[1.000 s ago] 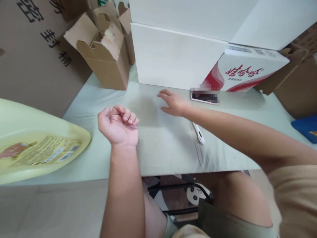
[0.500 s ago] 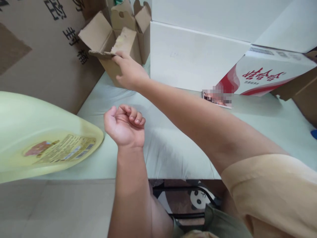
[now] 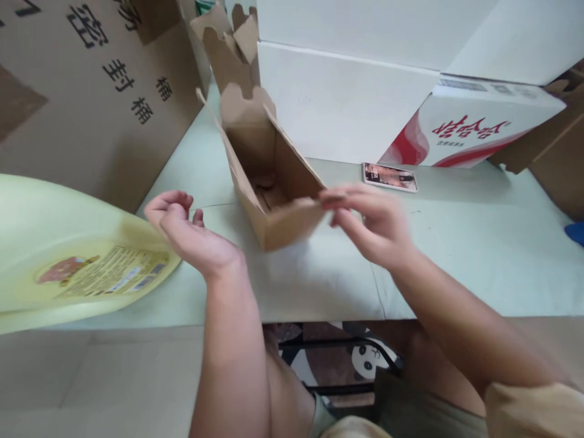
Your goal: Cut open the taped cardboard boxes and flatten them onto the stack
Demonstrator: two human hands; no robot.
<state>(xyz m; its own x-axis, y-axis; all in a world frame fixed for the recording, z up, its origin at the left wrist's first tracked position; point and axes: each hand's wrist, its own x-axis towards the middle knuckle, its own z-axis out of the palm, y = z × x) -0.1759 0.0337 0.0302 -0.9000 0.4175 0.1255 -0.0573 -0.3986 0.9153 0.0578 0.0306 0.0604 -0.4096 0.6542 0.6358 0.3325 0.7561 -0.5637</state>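
Handling an open brown carton (image 3: 283, 163) by its near end looks to be the step in hand. The carton is between the two hands, left of the middle of the surface (image 3: 456, 243), its long open mouth facing up and its near end toward the front edge. Blur and a soft shadow below that end leave it unclear whether the base rests flat or is partly raised.

The right hand (image 3: 376, 226) has a narrow pinch, thumb and fingers closed on the near flap (image 3: 298, 220) at its right corner. The left hand (image 3: 194, 238) is off the carton's left side, fingers loosely curled and half open, with nothing visible in it; it is nearest to the pale yellow container (image 3: 107, 255) at the left end of the surface, and whether the two touch cannot be told.

Judging from this hold, turning or steadying the carton would call for the left hand against its left wall, since a thin cardboard flap alone may bend under the pull. Room lies toward the front edge; behind, toward the back edge, another brown carton (image 3: 228, 61) and the white boxes (image 3: 342, 100) crowd it. The phone (image 3: 390, 177) lies flat just beyond the right hand, so a wide sweep that way could knock it.
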